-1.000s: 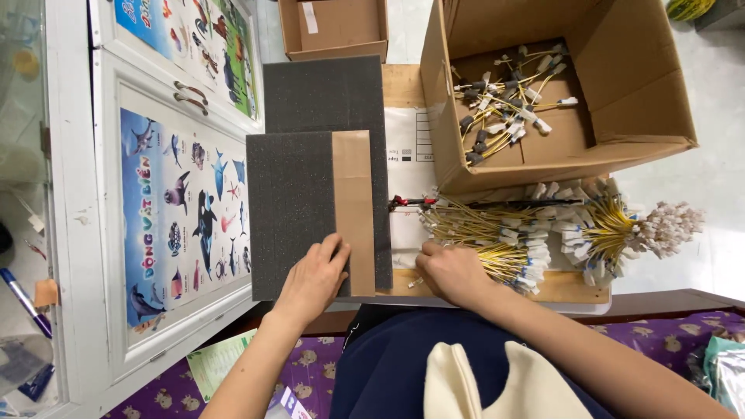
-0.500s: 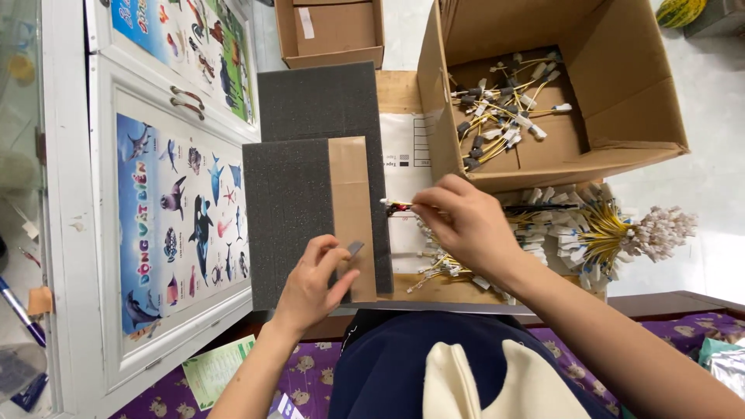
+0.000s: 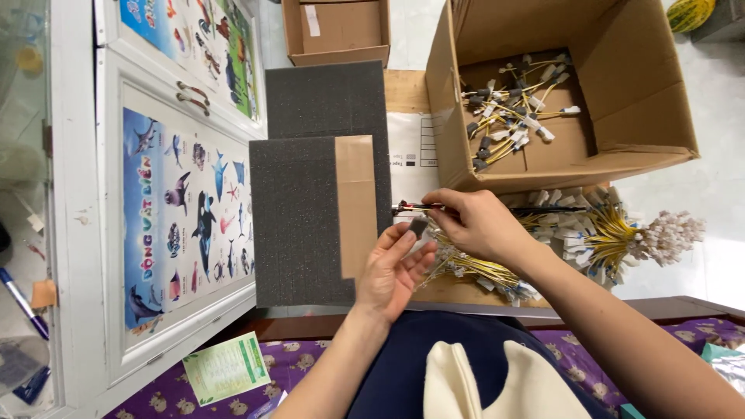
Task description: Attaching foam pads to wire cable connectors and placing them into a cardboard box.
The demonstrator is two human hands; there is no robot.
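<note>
My left hand (image 3: pixel 394 273) is raised over the table edge, palm up, and pinches a small dark grey piece (image 3: pixel 418 227) at its fingertips. My right hand (image 3: pixel 479 225) meets it from the right and holds a thin cable with a red-and-black end (image 3: pixel 410 208) that points left toward the foam. Under both hands lies a bundle of yellow wires with white connectors (image 3: pixel 597 237). A dark grey foam pad with a brown tape strip (image 3: pixel 303 221) lies just left of my left hand.
A second foam pad (image 3: pixel 326 101) lies behind the first. An open cardboard box (image 3: pixel 621 132) at the right holds several yellow cable pieces (image 3: pixel 508 116). A smaller box (image 3: pixel 335 31) stands at the back. A white cabinet door with sea-animal posters (image 3: pixel 182 225) runs along the left.
My left hand lifted off the foam pad and now pinches a small grey piece. My right hand rose from the wire bundle with a cable and came to the left hand.
</note>
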